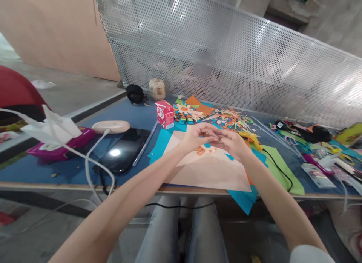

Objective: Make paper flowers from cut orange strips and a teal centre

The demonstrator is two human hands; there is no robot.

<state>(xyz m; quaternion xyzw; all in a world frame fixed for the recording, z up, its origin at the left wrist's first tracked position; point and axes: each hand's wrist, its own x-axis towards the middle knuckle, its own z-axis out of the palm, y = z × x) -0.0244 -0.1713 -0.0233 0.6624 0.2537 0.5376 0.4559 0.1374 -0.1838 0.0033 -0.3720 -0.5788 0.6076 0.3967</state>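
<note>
My left hand (198, 137) and my right hand (233, 143) meet above the middle of the table, fingertips pressed together. Whatever lies between the fingers is too small or hidden to name. Just beneath them a paper flower shape (209, 150) with pale petals, orange loops and a blue centre rests on a sheet of peach paper (209, 176). Blue paper (158, 144) sticks out from under that sheet. To the right of my right hand lies a yellow glue gun (252, 139) with a black cord, partly over green paper (283, 174).
A pink box (164, 114), finished paper flowers (185, 111) and paper scraps (233, 119) lie behind my hands. On the left are a black phone (126, 149), a pale case (111, 126) and a purple power strip (63, 145) with white cables. A perforated metal screen (181, 40) stands behind.
</note>
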